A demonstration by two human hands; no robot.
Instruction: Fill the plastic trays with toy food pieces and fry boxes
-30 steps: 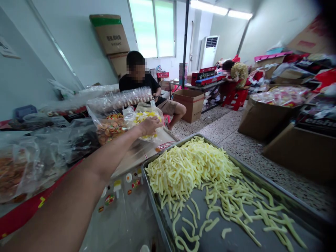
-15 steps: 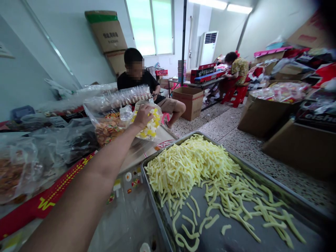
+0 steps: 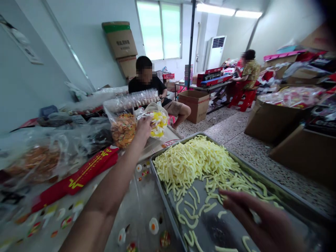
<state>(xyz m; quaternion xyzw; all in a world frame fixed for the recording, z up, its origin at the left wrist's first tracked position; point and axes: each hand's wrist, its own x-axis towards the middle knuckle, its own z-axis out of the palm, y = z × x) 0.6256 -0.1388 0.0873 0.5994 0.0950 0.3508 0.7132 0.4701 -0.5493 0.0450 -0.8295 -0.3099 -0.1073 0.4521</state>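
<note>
My left hand [image 3: 144, 128] reaches to the near left side of a clear bag of yellow-and-white candies [image 3: 159, 126]. Its fingers curl in at the bag, and their tips are partly hidden, so what they hold cannot be made out. Blurred by motion, my right hand [image 3: 258, 215] hovers over the near right part of a metal tray [image 3: 170, 213]. Its fingers stretch out to the left, with a gap between them, and nothing shows in their grasp. A heap of pale yellow stick-shaped pieces [image 3: 194, 161] fills the far half of the tray, with loose ones scattered nearer.
A clear bag of round orange-brown snacks [image 3: 123, 129] stands left of the candies. A red packet with yellow print [image 3: 78, 175] lies on the plastic-covered table [image 3: 141, 213]. One person [image 3: 147, 80] sits beyond it, another [image 3: 249, 71] farther right. Cardboard boxes [image 3: 273, 117] stand on the right.
My left hand has drawn back from above the candies to the bag's near left side. My right hand has come into view over the tray. The camera has turned slightly left.
</note>
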